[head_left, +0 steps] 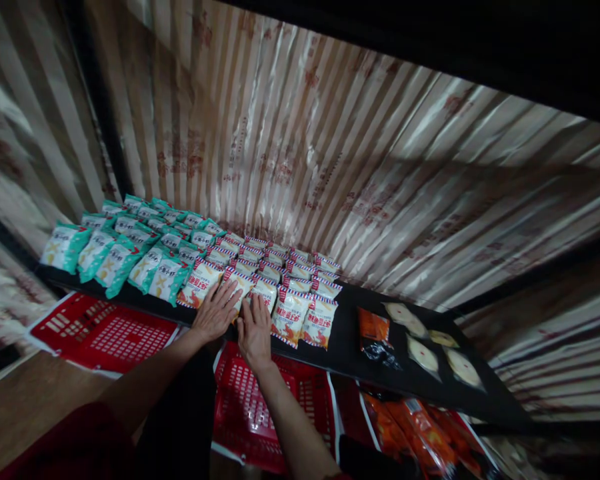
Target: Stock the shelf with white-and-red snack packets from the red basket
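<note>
My left hand (216, 315) lies on the front of a white-and-orange snack bag (239, 283), its fingers stretched out over the wrapper. Just to its right, my right hand (255, 330) rests with spread fingers against the lower front of the neighbouring snack bag (266, 288). Both hands touch the bags without closing around them; the thumbs are partly hidden. These bags belong to a block of several rows with red-and-blue striped tops, standing on a black shelf (347, 320). To the right of my hands, another such bag (291, 313) leans at the front edge.
Teal-and-white snack bags (117, 260) fill the shelf's left end. On the right lie an orange packet (373, 327) and several pale flat packets (423, 355). Below are red baskets (113, 333), one holding orange packages (415, 430). Striped, wrinkled sheeting (280, 133) hangs behind.
</note>
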Demonstrator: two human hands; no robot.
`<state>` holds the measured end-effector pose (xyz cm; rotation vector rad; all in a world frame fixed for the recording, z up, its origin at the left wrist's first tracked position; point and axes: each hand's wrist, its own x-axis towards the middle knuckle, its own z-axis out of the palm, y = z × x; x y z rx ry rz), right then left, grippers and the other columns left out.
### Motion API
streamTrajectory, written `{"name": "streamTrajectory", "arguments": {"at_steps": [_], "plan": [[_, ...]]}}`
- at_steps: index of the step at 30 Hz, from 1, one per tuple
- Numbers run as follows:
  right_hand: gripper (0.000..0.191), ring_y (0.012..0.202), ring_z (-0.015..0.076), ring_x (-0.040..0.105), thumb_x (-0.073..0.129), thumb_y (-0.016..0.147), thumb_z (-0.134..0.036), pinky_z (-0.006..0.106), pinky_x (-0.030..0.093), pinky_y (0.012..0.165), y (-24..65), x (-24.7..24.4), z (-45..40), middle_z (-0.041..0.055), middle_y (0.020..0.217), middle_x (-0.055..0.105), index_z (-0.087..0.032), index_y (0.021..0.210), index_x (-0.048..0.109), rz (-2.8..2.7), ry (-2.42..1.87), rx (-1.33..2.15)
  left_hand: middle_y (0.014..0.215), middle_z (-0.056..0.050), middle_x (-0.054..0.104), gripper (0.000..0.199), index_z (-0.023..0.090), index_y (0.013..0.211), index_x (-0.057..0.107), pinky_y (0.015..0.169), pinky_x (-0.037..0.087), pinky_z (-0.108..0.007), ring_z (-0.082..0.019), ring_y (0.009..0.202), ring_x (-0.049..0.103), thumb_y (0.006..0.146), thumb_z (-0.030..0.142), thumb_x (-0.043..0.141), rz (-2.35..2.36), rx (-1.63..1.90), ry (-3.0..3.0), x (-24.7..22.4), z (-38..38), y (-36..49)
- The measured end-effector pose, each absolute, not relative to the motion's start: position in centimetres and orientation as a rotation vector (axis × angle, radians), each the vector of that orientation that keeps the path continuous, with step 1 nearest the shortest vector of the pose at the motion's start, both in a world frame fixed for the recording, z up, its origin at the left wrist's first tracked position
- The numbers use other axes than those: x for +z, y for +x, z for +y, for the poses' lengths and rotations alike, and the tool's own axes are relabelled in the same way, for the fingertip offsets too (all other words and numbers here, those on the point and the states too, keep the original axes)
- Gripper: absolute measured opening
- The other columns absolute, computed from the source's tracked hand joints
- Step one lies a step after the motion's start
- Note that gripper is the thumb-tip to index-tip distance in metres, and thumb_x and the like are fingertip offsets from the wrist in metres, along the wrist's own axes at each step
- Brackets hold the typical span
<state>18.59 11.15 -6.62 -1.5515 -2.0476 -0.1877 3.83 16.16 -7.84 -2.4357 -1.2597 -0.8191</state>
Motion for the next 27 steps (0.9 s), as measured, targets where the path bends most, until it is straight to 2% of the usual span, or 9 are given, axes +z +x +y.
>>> {"name": "streamTrajectory", "arguments": {"at_steps": [6,18,27], "plan": [[0.046,0.141,0.0245,0.013,0.041,0.090,-0.018,0.048,0.029,0.107,18.5,-6.6,10.6,0.0160,0.148,0.030,-0.014,0.136,0.042,-2.034,-1.540,-0.201,0.145,-0.010,0.037,0.048,0.016,0.137,0.038,0.114,0.017,-0.045,-0.023,0.137,0.026,0.092,0.031,0.038,-1.221,-0.821,-2.439,-7.9,16.1,3.7],[0.046,0.140,0.0249,0.020,0.040,0.090,-0.020,0.047,0.029,0.106,17.3,-7.5,10.4,0.0139,0.146,0.034,-0.015,0.135,0.044,-2.033,-1.578,-0.214,0.147,-0.009,0.034,0.047,0.016,0.138,0.038,0.115,0.014,-0.045,-0.022,0.139,0.020,0.092,0.028,0.036,-1.208,-0.825,-2.475,-8.1,16.1,3.7],[0.047,0.140,0.0230,0.021,0.038,0.091,-0.020,0.047,0.028,0.106,17.1,-7.4,10.6,0.0124,0.146,0.036,-0.016,0.138,0.040,-2.051,-1.596,-0.230,0.146,-0.009,0.035,0.048,0.017,0.138,0.038,0.114,0.016,-0.046,-0.023,0.139,0.022,0.092,0.028,0.037,-1.195,-0.841,-2.482,-8.2,16.3,3.7]]}}
